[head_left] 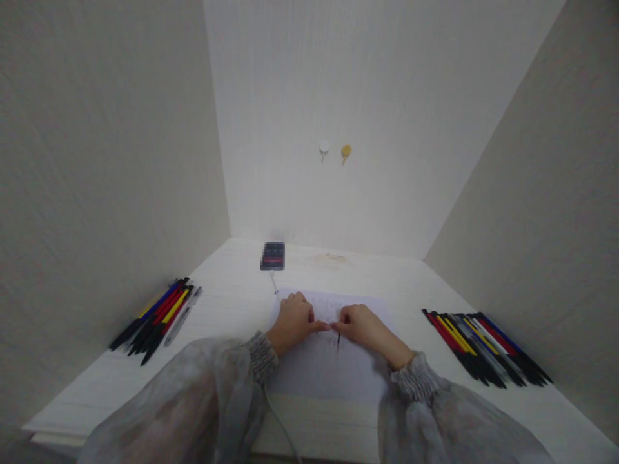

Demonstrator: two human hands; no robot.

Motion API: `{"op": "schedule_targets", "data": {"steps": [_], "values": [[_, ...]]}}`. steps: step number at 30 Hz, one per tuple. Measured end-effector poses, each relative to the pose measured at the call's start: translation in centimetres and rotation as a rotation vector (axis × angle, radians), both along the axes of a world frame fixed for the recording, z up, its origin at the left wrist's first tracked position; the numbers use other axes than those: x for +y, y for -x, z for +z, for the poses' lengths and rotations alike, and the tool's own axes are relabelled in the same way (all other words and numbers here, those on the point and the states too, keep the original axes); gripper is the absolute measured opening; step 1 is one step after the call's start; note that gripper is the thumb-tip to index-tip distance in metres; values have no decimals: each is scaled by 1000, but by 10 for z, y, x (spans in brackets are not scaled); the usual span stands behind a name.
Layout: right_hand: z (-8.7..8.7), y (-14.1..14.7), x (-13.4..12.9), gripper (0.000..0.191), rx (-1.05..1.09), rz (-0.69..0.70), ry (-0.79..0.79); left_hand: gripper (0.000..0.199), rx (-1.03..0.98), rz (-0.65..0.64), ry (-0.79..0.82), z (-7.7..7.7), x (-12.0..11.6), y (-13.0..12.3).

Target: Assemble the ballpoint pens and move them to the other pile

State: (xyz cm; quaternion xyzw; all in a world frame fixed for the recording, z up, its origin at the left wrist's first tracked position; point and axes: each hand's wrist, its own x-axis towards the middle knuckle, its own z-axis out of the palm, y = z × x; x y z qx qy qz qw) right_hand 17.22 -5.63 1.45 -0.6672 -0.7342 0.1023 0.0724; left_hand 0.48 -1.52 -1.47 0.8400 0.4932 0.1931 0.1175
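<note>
3 pale walls close in the white desk (232, 309), which is the largest thing in view and runs from the near edge back to the corner. On its middle lies a sheet of paper (329, 367), white with faint marks near its far edge, and both hands rest on it.

2 gauzy grey sleeves (193, 399) with gathered cuffs cover the forearms and hide the near corners of the sheet.

At the desk's right side lies a fanned row of pens (483, 345) in black, red, yellow, blue and white, well apart from the hands. A matching pile of pens (157, 319) lies at the left side, equally far off. Nothing stands between either lot and the hands.

Left hand (293, 322) is curled, knuckles up, its fingertips meeting those of the right hand (362, 325) at the middle of the sheet. Between them sits a small dark pen part (338, 338), thin and upright, its tip just touching the paper below the right fingers. The right hand pinches it narrowly; whether the left also holds something cannot be told, since the fingers hide it.

Farther back, near the wall, sits a small dark blurred box (273, 256), with a thin pale stick (273, 282) just in front of it. On the back wall hang 2 small hooks (334, 151), 1 white and 1 yellow.
</note>
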Motion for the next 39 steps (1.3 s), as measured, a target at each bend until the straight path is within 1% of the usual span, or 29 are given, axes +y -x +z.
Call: {"op": "schedule_targets", "data": {"steps": [3, 7, 13, 16, 18, 20, 23, 24, 26, 28, 30, 32, 34, 36, 39], "values": [[-3, 9, -6, 24, -129, -16, 5, 38, 7, -15, 35, 0, 1, -1], [-1, 11, -10, 23, -202, -18, 36, 26, 27, -24, 69, 3, 1, -1], [3, 16, -13, 27, -291, -37, 60, 20, 99, -53, 94, 9, 1, 0], [2, 22, -16, 26, -312, -49, 24, 17, 140, -77, 80, 5, 1, -2], [2, 25, -17, 26, -309, -53, 0, 17, 113, -77, 71, 1, 3, -4], [2, 25, -17, 24, -268, -55, -29, 16, -4, -80, 56, -2, 5, -3], [3, 21, -13, 16, -77, -54, -108, 13, -342, -74, 91, 1, 8, 0], [2, 20, -11, 13, 29, -44, -132, 13, -480, -67, 142, 4, 9, 2], [0, 17, -8, 8, 285, -10, -127, 14, -773, -53, 294, 10, 10, 5], [-4, 17, -8, 5, 543, 31, -62, 18, -1040, -63, 449, 15, 10, 7], [-8, 19, -9, 4, 749, 70, 17, 23, -1239, -95, 569, 18, 10, 8], [-11, 22, -10, 5, 896, 117, 87, 24, -1359, -125, 660, 20, 9, 9], [-13, 26, -12, 5, 999, 160, 164, 22, -1423, -130, 731, 20, 8, 9], [-13, 28, -12, 5, 1059, 186, 214, 21, -1454, -118, 786, 21, 7, 9], [-14, 28, -12, 5, 1084, 193, 225, 20, -1469, -111, 832, 22, 6, 9]]}}
